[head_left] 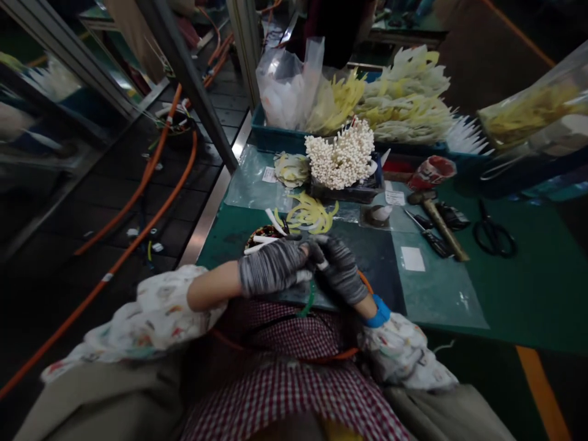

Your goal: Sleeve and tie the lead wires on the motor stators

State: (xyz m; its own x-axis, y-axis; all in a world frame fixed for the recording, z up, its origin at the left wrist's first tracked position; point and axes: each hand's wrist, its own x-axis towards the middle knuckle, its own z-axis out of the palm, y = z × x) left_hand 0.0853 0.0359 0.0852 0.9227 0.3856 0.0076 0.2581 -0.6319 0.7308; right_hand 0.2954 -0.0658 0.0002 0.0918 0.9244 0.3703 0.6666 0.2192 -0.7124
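Observation:
My left hand (273, 264), in a grey striped glove, is closed, its fingertips meeting those of my right hand (342, 269) near the table's front edge. The right hand is gloved too, a blue band at its wrist, and its fingers are curled in. A small pale bit shows between the fingertips, too blurred to name. Below the hands hangs a green strip (309, 300); an orange cable (365, 282) passes by the right wrist. Just beyond the left hand are a round holder (258, 235) with white sticks and a pile of yellow-green strips (312, 213).
Behind stand a bunch of white-tipped stems (342, 153) and a teal bin (280, 136) with bagged pale pieces. On the right lie a hammer (443, 226), black scissors (493, 231) and a red cup (432, 173). Orange hoses (151, 223) run along the left floor beside a metal post (188, 79).

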